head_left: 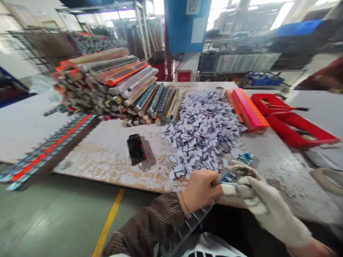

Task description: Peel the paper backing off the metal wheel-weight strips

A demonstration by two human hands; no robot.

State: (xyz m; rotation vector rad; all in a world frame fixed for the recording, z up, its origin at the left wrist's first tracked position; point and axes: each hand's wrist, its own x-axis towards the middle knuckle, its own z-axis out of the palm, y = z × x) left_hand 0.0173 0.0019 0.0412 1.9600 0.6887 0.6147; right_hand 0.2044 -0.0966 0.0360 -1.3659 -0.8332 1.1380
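My bare left hand (202, 189) is closed at the table's front edge, its fingertips meeting those of my right hand. My right hand (264, 196), in a white glove with dark stains, has its fingers curled. A long narrow bar with thin metal pins (189, 225) runs from beside my left sleeve up under both hands. Shiny blue wrapping (245, 157) shows just past the gloved fingers. My fingers hide the bar's middle, so the exact grip is partly covered. Beyond the hands lies a big pile of small white pieces (206, 132).
A black box-like object (136, 149) lies left of the pile. Stacked bars (107, 82) fill the back left. A spiked strip (50, 153) juts past the left edge. Pink-orange blocks (249, 109), red trays (300, 130) and a tape roll (328, 180) are at right.
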